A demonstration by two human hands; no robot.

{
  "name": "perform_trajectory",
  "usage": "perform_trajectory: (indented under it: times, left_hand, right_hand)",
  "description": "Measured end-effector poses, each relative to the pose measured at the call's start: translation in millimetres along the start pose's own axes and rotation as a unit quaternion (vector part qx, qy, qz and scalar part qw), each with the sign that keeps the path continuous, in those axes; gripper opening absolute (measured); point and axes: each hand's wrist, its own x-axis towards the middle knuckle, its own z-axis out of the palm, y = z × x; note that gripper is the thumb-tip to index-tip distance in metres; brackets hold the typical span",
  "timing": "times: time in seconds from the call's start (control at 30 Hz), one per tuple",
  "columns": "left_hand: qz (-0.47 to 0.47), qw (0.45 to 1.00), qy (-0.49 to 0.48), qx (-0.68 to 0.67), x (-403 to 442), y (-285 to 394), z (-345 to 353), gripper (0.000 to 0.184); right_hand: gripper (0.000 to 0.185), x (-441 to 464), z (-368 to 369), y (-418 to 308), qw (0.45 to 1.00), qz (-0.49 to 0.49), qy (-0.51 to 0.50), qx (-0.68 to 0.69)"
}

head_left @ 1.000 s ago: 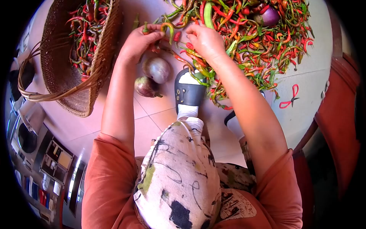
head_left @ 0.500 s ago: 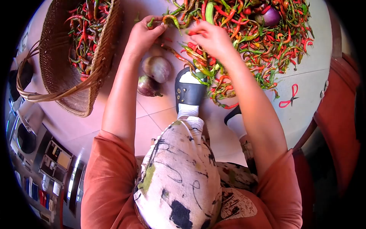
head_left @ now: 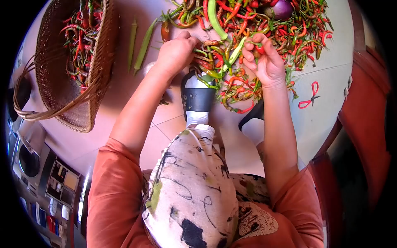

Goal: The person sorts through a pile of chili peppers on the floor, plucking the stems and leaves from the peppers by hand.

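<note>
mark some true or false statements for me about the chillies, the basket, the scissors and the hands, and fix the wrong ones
1. The right hand holds a red chilli. True.
2. Two long green pods lie between the basket and the left hand. True.
3. The basket is empty. False: chilli peppers lie in it.
4. The red-handled scissors lie apart from the chilli pile. True.
5. Both hands are on the scissors. False: neither hand touches them.
6. The eggplant in the chilli pile is white. False: it is purple.
</note>
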Motion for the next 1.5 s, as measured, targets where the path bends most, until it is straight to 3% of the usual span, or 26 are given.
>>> perform_trajectory:
  times: [0.2,0.3,0.37,0.43,0.5,0.53,0.57,0.6,0.63,0.7,0.73,0.77,0.83,0.87,0.93,0.97,1.03,1.07,1.1,1.17,1.2,1.23,1.27,1.3,1.33,1.5]
  left_hand:
    - [0.011,0.998,-0.06,0.02,6,-5,0,0.018]
    - [0.025,0.998,-0.052,0.009,1,-6,-6,0.019]
    - [0.04,0.998,-0.039,-0.002,-6,-5,-19,0.02]
    - [-0.023,0.996,-0.029,-0.076,-14,-5,-34,0.02]
    - [-0.025,0.99,0.019,-0.135,-22,-19,-28,0.021]
    - [-0.093,0.973,-0.015,-0.209,-27,-21,-31,0.022]
    - [-0.159,0.945,-0.048,-0.281,-33,-23,-35,0.023]
    - [-0.222,0.89,-0.113,-0.381,-37,-25,-42,0.025]
    - [-0.223,0.89,-0.112,-0.381,-42,-30,-41,0.025]
    - [-0.174,0.762,-0.089,-0.618,-50,-35,-36,0.027]
    - [-0.159,0.703,-0.111,-0.684,-52,-35,-43,0.025]
    - [-0.159,0.704,-0.11,-0.683,-54,-33,-42,0.025]
    - [-0.152,0.573,-0.09,-0.801,-56,-31,-35,0.021]
    - [-0.129,0.536,-0.096,-0.829,-57,-33,-30,0.02]
    - [-0.131,0.531,-0.088,-0.833,-56,-29,-29,0.025]
    - [-0.133,0.524,-0.079,-0.837,-56,-27,-28,0.03]
    - [-0.14,0.552,-0.068,-0.819,-53,-22,-30,0.03]
    - [-0.146,0.581,-0.057,-0.798,-51,-21,-31,0.029]
    - [-0.143,0.581,-0.057,-0.799,-49,-22,-30,0.029]
    - [-0.222,0.758,-0.067,-0.61,-43,-27,-28,0.031]
    - [-0.237,0.796,-0.072,-0.552,-40,-28,-26,0.036]
    - [-0.236,0.796,-0.073,-0.552,-39,-26,-21,0.036]
    - [-0.175,0.915,0.038,-0.362,-38,-23,-13,0.04]
    - [-0.101,0.973,0.148,-0.148,-36,-18,-8,0.044]
    - [-0.097,0.976,0.182,-0.073,-36,-5,-16,0.053]
    - [0.07,0.992,0.098,-0.037,-42,16,5,0.019]
  right_hand:
    - [0.024,4,5,5,0.956,0.123,0.105,-0.247]
    - [0.019,4,6,16,0.837,0.181,0.174,-0.485]
    - [0.016,4,9,23,0.819,0.161,0.188,-0.518]
    - [0.016,8,2,35,0.723,-0.044,0.157,-0.671]
    - [0.015,14,6,39,0.68,-0.073,0.162,-0.711]
    - [0.015,20,14,39,0.603,-0.019,0.156,-0.782]
    - [0.016,24,21,41,0.516,0.034,0.147,-0.843]
    - [0.018,29,25,43,0.48,0.049,0.138,-0.865]
    - [0.018,33,26,47,0.48,0.049,0.137,-0.865]
    - [0.017,38,26,53,0.398,0.03,0.111,-0.91]
    - [0.019,40,25,54,0.39,0.03,0.086,-0.916]
    - [0.019,42,23,54,0.391,0.028,0.086,-0.916]
    - [0.021,46,25,54,0.38,0.051,0.082,-0.92]
    - [0.021,46,24,53,0.382,0.051,0.082,-0.919]
    - [0.024,44,23,46,0.46,0.049,0.098,-0.881]
    - [0.024,43,21,41,0.459,0.049,0.099,-0.882]
    - [0.026,36,19,30,0.607,0.07,0.115,-0.783]
    - [0.027,33,17,26,0.654,0.065,0.112,-0.746]
    - [0.027,30,15,23,0.652,0.064,0.113,-0.747]
    - [0.026,22,11,19,0.766,0.108,0.155,-0.615]
    - [0.023,18,14,15,0.815,0.131,0.155,-0.543]
    - [0.023,13,13,13,0.814,0.132,0.156,-0.543]
    - [0.022,8,12,11,0.875,0.13,0.168,-0.434]
    - [0.02,4,12,9,0.923,0.126,0.176,-0.319]
    - [0.019,-2,18,4,0.94,0.127,0.175,-0.264]
    - [0.025,-15,-3,4,0.976,0.129,0.119,-0.131]
